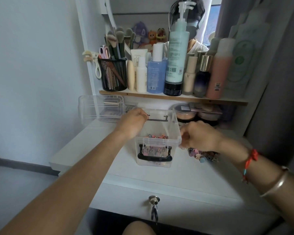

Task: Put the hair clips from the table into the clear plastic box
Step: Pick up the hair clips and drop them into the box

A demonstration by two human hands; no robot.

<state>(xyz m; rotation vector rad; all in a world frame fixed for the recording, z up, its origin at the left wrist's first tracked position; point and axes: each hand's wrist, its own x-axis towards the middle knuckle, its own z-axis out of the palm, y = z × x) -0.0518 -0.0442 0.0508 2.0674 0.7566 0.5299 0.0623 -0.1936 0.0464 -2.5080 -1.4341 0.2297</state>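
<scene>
The clear plastic box [174, 128] stands open in the middle of the white table, with black handles on its near and far ends. Several small colourful hair clips [157, 137] lie at its bottom. More hair clips [204, 155] are heaped on the table just right of the box. My left hand [133, 122] grips the box's far left rim with curled fingers. My right hand [199, 136] hovers beside the right rim, above the heap. It is blurred, its fingers are curled, and whatever they may hold is hidden.
A shelf [173, 97] crowded with bottles and a black mesh brush holder [113, 73] hangs over the back of the table. A clear organiser [100, 108] stands at the back left and round jars [185, 113] at the back right. A key hangs in the drawer lock [154, 200].
</scene>
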